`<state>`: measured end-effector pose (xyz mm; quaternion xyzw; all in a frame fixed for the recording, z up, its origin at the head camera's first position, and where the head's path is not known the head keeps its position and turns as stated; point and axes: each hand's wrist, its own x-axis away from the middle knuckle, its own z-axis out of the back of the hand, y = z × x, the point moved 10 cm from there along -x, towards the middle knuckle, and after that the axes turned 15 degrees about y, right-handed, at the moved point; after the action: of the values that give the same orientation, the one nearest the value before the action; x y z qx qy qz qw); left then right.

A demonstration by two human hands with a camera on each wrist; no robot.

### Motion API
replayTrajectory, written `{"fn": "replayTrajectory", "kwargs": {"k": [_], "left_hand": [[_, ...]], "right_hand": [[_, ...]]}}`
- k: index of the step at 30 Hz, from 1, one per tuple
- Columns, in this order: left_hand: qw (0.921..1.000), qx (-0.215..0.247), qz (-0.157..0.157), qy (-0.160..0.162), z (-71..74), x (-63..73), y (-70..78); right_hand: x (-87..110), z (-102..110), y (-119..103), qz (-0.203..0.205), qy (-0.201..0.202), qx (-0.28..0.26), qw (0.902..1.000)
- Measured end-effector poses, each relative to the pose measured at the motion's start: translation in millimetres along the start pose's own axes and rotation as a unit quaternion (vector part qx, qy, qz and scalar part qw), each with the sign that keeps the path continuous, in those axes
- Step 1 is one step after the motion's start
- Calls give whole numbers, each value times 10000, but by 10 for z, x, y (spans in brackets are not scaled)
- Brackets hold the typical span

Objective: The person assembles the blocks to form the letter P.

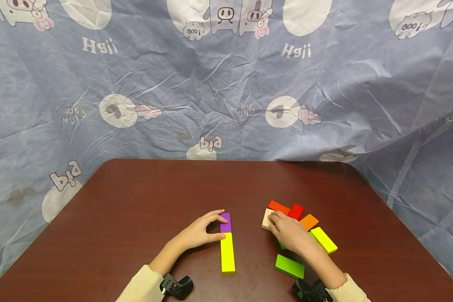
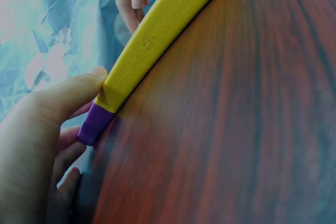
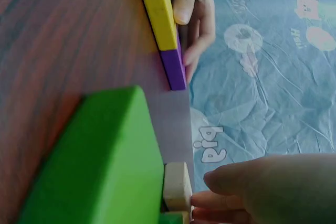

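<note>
Table (image 1: 166, 188) and cloth (image 1: 196, 84) are framing the head view, which alone is taking in the whole spread: a purple block (image 1: 225, 223) and a yellow block (image 1: 227, 253) are lying end to end beside the left hand (image 1: 200, 230), while an orange-red block (image 1: 279, 207), a red block (image 1: 296, 212), an orange block (image 1: 309, 222), a second yellow block (image 1: 324, 240) and a green block (image 1: 289, 266) are lying loosely about the right hand (image 1: 288, 230) and a cream block (image 1: 266, 219). The left hand is curving in a wide C, its thumb touching the yellow close to the joint and its fingers reaching the purple; the left wrist view is showing that thumb from near by, with other fingers bending behind the purple end. The right hand is touching the cream block with its fingertips; whether it is gripping, I cannot tell, as the right wrist view is catching only fingertips along one edge. That view is also bringing green up large, smooth and softly rounded at the corner. Dark flecks are marking the yellow in the left wrist view, whereas from the head it is looking flat and bright. The purple is showing a shorter oblong than the yellow. Reddish-brown grain is streaking the table, and the cloth is hanging crinkled, grey-blue, printed with cartoon figures.
</note>
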<state>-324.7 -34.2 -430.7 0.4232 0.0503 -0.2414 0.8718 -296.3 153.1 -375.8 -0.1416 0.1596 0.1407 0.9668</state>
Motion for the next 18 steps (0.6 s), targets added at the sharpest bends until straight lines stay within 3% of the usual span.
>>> {"fn": "replayTrajectory", "kwargs": {"k": [4,10,14,18], "left_hand": [[10000,-11,13,74,12,4,-8],[9985,30,-241,487,47,90,97],[9971,-452,-524,302,-31,288,225],[9866,-1300,-978,109,-71,445,350]], "right_hand": [[12,-74,-138,221,-24,-121,9997],[59,-221,-338,263,-50,-514,9983],[77,-238,-427,487,115,-336,9982],[17,-232,-441,426,67,-348,9985]]}}
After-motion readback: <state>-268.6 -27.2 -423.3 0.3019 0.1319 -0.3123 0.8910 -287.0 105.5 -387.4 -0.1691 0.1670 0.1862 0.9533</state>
